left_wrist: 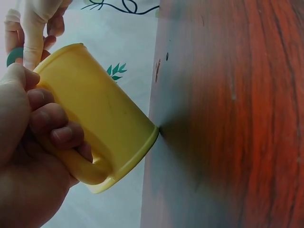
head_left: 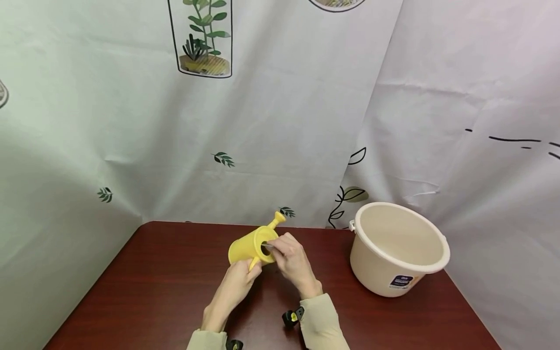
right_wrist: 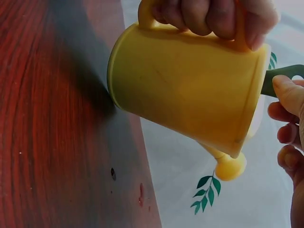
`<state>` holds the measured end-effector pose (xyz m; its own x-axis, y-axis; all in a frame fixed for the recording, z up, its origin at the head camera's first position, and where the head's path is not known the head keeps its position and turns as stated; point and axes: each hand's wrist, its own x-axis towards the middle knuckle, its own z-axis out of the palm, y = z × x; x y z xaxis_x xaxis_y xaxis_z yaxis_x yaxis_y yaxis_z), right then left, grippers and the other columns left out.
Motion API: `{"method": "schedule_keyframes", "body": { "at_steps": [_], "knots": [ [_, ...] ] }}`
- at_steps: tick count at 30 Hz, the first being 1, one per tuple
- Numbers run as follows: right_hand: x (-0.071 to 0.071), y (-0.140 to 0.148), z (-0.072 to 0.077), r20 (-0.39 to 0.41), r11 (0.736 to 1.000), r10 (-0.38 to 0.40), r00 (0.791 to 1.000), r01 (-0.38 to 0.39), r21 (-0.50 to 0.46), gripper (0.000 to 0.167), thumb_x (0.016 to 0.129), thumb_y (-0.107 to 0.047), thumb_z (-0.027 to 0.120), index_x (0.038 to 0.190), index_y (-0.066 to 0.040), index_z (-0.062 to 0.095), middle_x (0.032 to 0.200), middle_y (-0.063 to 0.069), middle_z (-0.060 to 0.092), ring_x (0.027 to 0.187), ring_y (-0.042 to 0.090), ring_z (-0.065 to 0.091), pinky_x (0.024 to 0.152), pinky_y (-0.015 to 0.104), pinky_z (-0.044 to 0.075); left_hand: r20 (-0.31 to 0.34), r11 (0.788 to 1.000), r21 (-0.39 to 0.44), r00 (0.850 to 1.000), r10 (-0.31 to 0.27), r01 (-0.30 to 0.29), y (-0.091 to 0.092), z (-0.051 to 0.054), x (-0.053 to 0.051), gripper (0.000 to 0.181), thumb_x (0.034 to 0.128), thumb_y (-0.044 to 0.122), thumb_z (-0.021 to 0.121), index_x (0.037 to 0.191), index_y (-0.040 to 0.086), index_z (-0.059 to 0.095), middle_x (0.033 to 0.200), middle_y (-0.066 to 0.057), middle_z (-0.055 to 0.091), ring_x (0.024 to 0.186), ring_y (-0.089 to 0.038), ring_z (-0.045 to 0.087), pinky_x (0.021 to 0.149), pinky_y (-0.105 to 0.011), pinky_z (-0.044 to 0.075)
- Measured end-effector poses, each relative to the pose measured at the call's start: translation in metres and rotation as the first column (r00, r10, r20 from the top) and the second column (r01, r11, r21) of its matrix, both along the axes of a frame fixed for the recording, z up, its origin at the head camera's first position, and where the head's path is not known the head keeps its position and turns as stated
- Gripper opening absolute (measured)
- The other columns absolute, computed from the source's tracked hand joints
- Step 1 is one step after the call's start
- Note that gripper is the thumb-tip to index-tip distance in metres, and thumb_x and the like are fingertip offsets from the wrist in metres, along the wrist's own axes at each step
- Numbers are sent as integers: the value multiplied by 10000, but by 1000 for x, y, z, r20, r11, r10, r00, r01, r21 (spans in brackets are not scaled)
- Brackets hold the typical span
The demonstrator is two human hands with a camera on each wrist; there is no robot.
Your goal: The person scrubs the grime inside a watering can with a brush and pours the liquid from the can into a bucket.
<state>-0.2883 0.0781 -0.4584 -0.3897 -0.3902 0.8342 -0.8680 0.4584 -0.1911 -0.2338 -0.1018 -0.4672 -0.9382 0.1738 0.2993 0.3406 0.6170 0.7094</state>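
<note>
A yellow watering can (head_left: 247,248) is held tilted over the table, its opening facing right and its spout pointing up and away. My left hand (head_left: 238,284) grips the can's handle, fingers curled round it, as the left wrist view also shows (left_wrist: 40,142). With thumb and fingers my right hand (head_left: 295,262) pinches a dark green handle (right_wrist: 269,81) with a hole near its end. The far part of that green-handled thing goes into the can's mouth and is hidden, so its kind cannot be told.
A cream bucket (head_left: 393,270) with a dark label stands at the right on the dark red-brown table (head_left: 175,291). Behind the table hangs a pale sheet (head_left: 280,121) printed with plants. Small marks or drops (right_wrist: 141,194) show on the tabletop.
</note>
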Motion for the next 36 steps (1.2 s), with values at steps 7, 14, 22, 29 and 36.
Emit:
{"method": "schedule_keyframes", "body": {
  "at_steps": [7,14,22,29,36],
  "knots": [
    [2,5,2,-13,1000,-6,1000,7,7,110,868,-73,721,972,-107,737,837,-59,668,768,106,531,680,196,429,-9,1000,3,1000,-4,4,1,-1,-1,401,971,180,560,602,161,404,536,118,301,467,-19,264,467,-207,268],
    [9,15,16,-29,1000,16,999,-16,0,63,879,-82,709,932,-106,733,843,-67,677,790,100,543,697,217,436,1,1000,24,1000,-7,7,0,-1,-1,402,982,173,549,606,154,406,539,113,302,468,-24,273,471,-204,269],
    [19,19,28,-46,997,-35,998,38,62,29,902,-121,698,903,-124,727,819,-83,662,772,92,529,664,209,440,43,999,37,999,9,-10,0,-1,-1,411,988,172,544,603,145,400,536,98,305,467,-33,270,472,-205,258],
    [22,14,27,-18,996,-66,998,66,57,50,893,-68,700,904,-109,726,816,-57,654,765,105,537,655,201,449,48,999,46,998,27,-29,0,-3,-1,419,983,185,549,595,145,396,526,99,307,461,-35,266,464,-207,250],
    [14,7,13,-41,997,-79,996,79,7,111,957,-133,633,898,-87,716,795,-46,624,749,129,533,651,219,447,45,999,34,999,11,-13,0,-3,-2,409,974,191,562,599,146,407,524,106,314,455,-30,274,461,-209,259]
  ]
}}
